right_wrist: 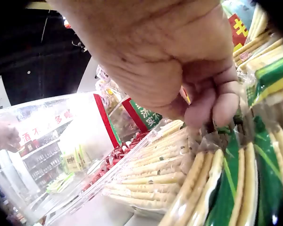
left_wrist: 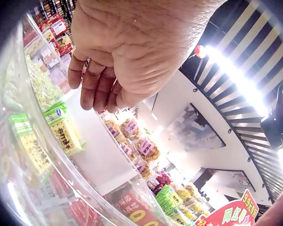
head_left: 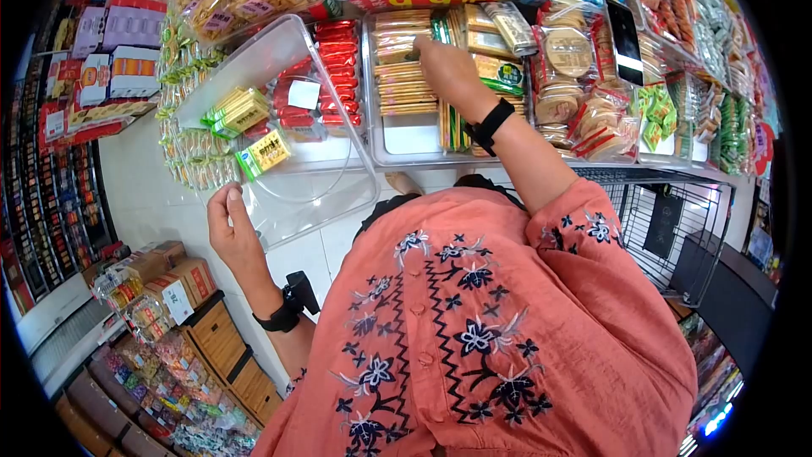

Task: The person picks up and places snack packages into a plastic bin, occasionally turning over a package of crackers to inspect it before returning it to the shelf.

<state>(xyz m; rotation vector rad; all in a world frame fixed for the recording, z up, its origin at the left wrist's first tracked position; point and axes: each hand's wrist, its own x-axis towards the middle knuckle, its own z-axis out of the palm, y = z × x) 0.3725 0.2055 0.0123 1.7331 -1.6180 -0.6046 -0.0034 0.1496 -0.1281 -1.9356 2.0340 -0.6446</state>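
My right hand (head_left: 452, 76) reaches into a clear bin (head_left: 414, 156) of packaged biscuit sticks. In the right wrist view, its curled fingers pinch at the top of a biscuit stick pack (right_wrist: 226, 183) with green wrapping. Paler biscuit stick packs (right_wrist: 153, 174) lie stacked beside it. My left hand (head_left: 233, 224) holds nothing, its fingers loosely bent near the edge of a tilted clear plastic lid (head_left: 342, 195). Two green-and-yellow cracker packs show by this lid: one cracker pack (head_left: 264, 154) nearer me, another cracker pack (head_left: 237, 112) farther off.
Red-wrapped snacks (head_left: 338, 55) fill the bin to the left. To the right are round biscuit packs (head_left: 567, 52) and a phone-like black device (head_left: 624, 42). A wire cart (head_left: 668, 220) stands at my right side. Wooden crates (head_left: 224, 334) are low at the left.
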